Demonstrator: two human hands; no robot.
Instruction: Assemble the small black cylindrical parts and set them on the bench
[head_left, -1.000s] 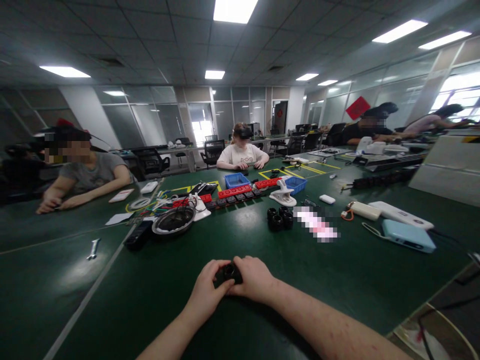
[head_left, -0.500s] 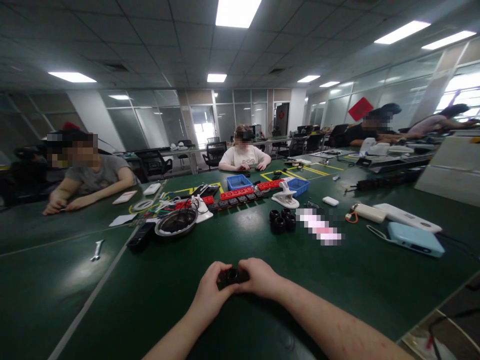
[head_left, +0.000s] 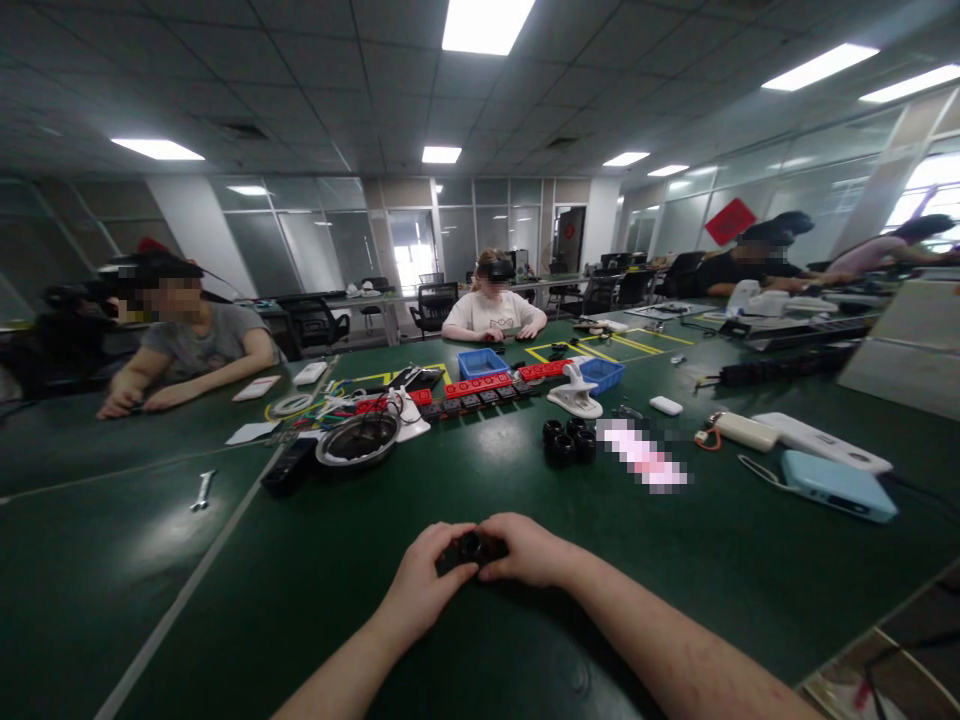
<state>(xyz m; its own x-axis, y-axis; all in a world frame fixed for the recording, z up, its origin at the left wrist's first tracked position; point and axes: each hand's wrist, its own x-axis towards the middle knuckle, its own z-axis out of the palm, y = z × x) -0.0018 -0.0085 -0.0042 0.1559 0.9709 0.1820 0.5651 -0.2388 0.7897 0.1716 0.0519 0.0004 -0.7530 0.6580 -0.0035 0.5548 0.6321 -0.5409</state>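
A small black round piece with a hole in its middle (head_left: pixel 471 545) is held between my two hands, just over the near part of the green table. My left hand (head_left: pixel 418 578) curls around its left side, thumb below and fingers above. From the right, my right hand (head_left: pixel 531 550) grips the same piece, its fingers partly covering it. The fingertips of both hands nearly meet. Beyond them, a cluster of several similar black round pieces (head_left: pixel 564 447) stands on the table.
Left of centre lies a round metal-rimmed dish (head_left: pixel 358 440), with a black device (head_left: pixel 289 466) beside it. A wrench (head_left: pixel 202 490) is farther left. Red strips (head_left: pixel 478 386), blue trays (head_left: pixel 482 363) and a white clip stand (head_left: pixel 576 392) lie ahead. A light blue box (head_left: pixel 838 486) sits right. Co-workers sit around.
The view has shifted slightly, so the surroundings appear a little farther right. My left fingertips have come closer to my right ones above the black piece, which stays between both hands.
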